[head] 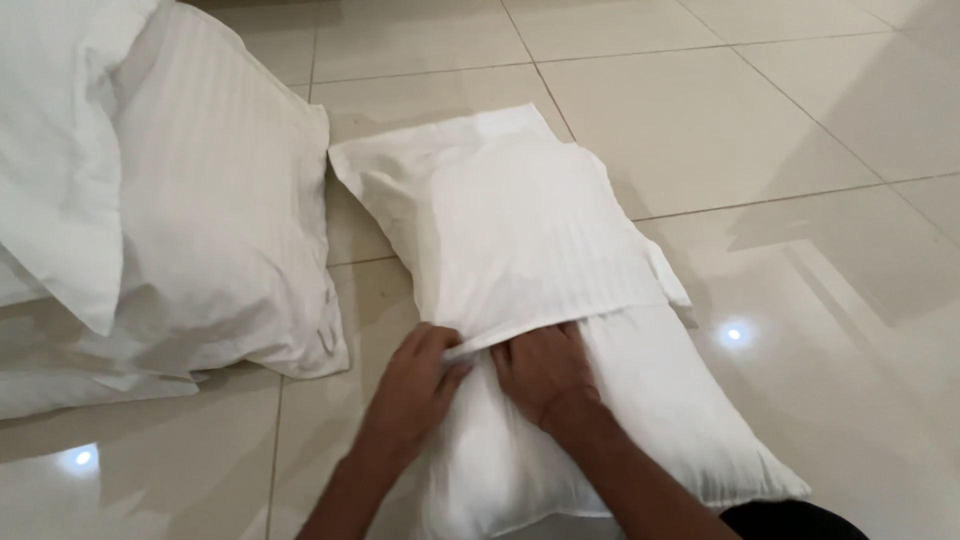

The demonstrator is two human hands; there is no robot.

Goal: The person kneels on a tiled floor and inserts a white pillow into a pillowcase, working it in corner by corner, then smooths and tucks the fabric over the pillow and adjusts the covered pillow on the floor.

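At the bottom centre of the frame my left hand [420, 375] pinches the open edge of the white striped pillowcase [530, 240], fingers curled shut on the cloth. Just beside it my right hand [545, 372] lies nearly flat on the white pillow [650, 410], fingertips tucked under that same edge. The pillow lies on the tiled floor [700, 110], its far half inside the case. At the upper left, more white pillows [200, 200] lie stacked.

Right fingertips [520, 352] under pillowcase [530, 230] hem
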